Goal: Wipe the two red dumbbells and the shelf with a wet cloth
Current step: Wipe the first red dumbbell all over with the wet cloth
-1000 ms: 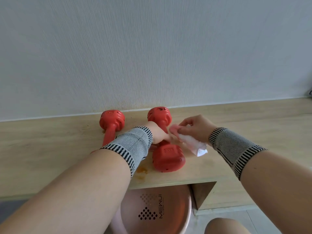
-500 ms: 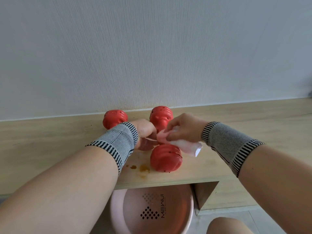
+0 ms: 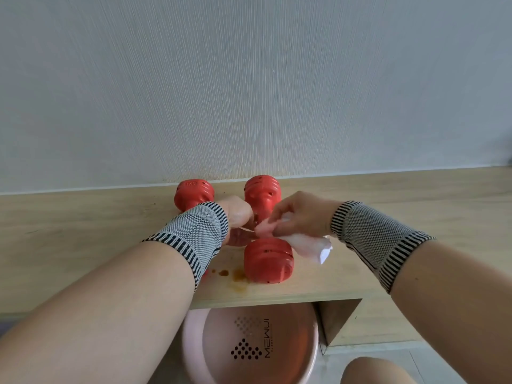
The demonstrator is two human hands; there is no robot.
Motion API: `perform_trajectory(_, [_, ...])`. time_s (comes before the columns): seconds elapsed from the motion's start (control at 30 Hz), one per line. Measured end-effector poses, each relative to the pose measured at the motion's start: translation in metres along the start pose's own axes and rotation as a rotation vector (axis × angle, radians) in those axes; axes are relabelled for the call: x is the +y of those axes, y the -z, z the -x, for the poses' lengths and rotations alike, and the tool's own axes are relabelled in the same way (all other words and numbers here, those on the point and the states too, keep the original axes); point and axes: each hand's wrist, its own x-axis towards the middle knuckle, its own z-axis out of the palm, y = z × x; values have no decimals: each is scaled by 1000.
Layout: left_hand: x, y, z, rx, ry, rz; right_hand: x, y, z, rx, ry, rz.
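Since half a second ago, both hands are staying at the right dumbbell [image 3: 267,263] with little shift; the cloth [image 3: 300,243] is remaining bunched over its handle. Right hand [image 3: 302,214] is pinching the cloth, fingers curled round it, a loose end trailing toward the near head. Left hand [image 3: 237,214] is curling around the same handle, its fingers hidden beneath. Left dumbbell [image 3: 194,193] is lying just beside, on the shelf [image 3: 388,217]. Brown stains [image 3: 235,275] are showing near the front edge, above a pink basin [image 3: 249,345].

Matt red plastic dumbbells [image 3: 267,263] sit on pale wood-grain shelf [image 3: 388,217]; soft damp cloth [image 3: 310,245]; glossy pink plastic basin [image 3: 277,342].
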Motion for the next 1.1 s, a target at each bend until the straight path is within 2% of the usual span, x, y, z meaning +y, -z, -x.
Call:
perform_trajectory(0.07, [0,0,1,13,-4,13,1,-1,-4,25,3,-21])
perform_trajectory(0.2, [-1,-2,3,-20,-14,29,1,-4,-22,304,-53,-95])
perform_trajectory(0.27, [-2,-2,3,-35,-29,-20,1,-9,-28,385,-82,-78])
perform_trajectory(0.37, [-1,2,-1,-20,-65,-201,0,-13,-24,320,-64,-67])
perform_trajectory(0.5, [-2,1,-2,-65,-31,-165,0,-6,-8,167,-49,-112])
perform_trajectory(0.73, [-2,-12,-8,-103,-53,-67,4,-5,-22,408,-134,-48])
perform_trajectory(0.8, [-2,-12,-9,-112,-49,-49,5,-4,-18,367,-106,-62])
perform_trajectory(0.97, [-3,-1,-6,-87,31,2,4,-6,-2,134,-29,-76])
perform_trajectory(1.03, [-3,3,-5,-51,39,13,3,-8,-5,138,-38,-80])
perform_trajectory(1.1, [-6,5,-6,-33,43,19,2,-11,-12,228,-47,-62])
